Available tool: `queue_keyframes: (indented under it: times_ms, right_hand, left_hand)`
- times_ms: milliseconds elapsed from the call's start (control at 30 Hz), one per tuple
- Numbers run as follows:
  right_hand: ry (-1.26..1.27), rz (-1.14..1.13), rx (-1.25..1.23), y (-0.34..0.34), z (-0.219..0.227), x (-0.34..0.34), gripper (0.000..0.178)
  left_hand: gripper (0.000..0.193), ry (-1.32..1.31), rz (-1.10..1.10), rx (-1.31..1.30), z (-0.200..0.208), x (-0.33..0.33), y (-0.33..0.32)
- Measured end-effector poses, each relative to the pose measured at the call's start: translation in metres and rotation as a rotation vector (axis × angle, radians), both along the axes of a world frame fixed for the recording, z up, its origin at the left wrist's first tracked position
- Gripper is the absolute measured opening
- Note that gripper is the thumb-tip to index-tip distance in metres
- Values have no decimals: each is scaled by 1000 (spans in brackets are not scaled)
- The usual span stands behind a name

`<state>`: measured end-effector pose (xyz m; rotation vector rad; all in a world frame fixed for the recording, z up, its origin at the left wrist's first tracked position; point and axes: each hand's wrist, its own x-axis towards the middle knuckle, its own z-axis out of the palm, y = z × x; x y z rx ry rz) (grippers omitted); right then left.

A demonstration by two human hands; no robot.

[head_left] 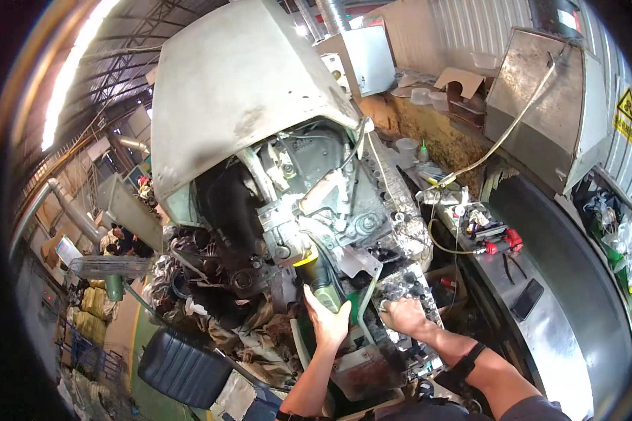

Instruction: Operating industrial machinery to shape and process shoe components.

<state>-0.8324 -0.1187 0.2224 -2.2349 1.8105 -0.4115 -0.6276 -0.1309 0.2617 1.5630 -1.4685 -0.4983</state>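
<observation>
Below the white hood point(242, 91), a green-and-yellow cylindrical part point(320, 275) is seen among exposed machine fittings, its upper end blurred by glare. At its lower end the left hand point(326, 321) is placed, thumb and fingers spread to either side; whether the part is firmly gripped cannot be told. Farther right beneath the hood, the right hand point(404, 316) is curled into a loose fist against a grimy block point(409, 284); its fingertips are hidden, and whether anything is enclosed cannot be told. Both arms are cut off by the lower border. Between the hands a narrow gap is left. To the hood's lower left, space is bounded by a black ribbed seat point(182, 366); to its lower right, by a steel bench point(558, 351) bearing a phone point(527, 299).
</observation>
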Motion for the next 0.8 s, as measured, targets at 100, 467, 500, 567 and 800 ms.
queue_keyframes:
  times_ms: [100, 467, 500, 567, 800]
  right_hand:
    - [-41, -3, 20, -3, 0, 0, 33]
    - [-121, -7, -8, -1, 7, -1, 29]
    - [-124, -1, -1, -2, 9, -2, 29]
    - [-126, 1, 7, -1, 10, -2, 28]
    - [-141, 4, 13, -2, 9, -1, 28]
  left_hand:
    - [113, 0, 4, -1, 1, -1, 0]
    - [111, -9, -12, -56, 2, -1, 1]
    - [111, -8, -18, -64, 1, -1, 0]
    - [111, -8, -27, -70, 1, -1, 0]
    - [111, 9, -44, -74, 2, 1, 3]
